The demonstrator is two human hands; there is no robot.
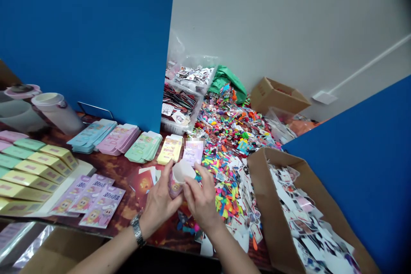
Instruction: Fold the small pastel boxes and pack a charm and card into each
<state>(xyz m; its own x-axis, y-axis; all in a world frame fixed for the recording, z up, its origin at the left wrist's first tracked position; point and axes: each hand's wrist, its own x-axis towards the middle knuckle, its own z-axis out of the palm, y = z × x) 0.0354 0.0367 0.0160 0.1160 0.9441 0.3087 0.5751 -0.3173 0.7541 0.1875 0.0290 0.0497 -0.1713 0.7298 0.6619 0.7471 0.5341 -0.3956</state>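
Both of my hands meet over the wood-patterned table edge around a small white-rimmed cup (183, 172) with a pink printed side. My left hand (160, 199) cradles it from below and the side, with a metal wristwatch (137, 230) on that wrist. My right hand (201, 197) presses its fingers against the cup's rim and upper side. Part of the cup is hidden by my fingers. Just beyond them lies a lilac printed packet (193, 153), and a red card (143, 186) lies beside my left hand.
Pastel printed packets (144, 147) and yellow-green boxes (30, 171) cover the table's left side. A heap of colourful plastic pieces (224, 124) lies to the right. An open cardboard box (276, 205) of printed cards stands at right. Blue partitions (86, 38) flank the table.
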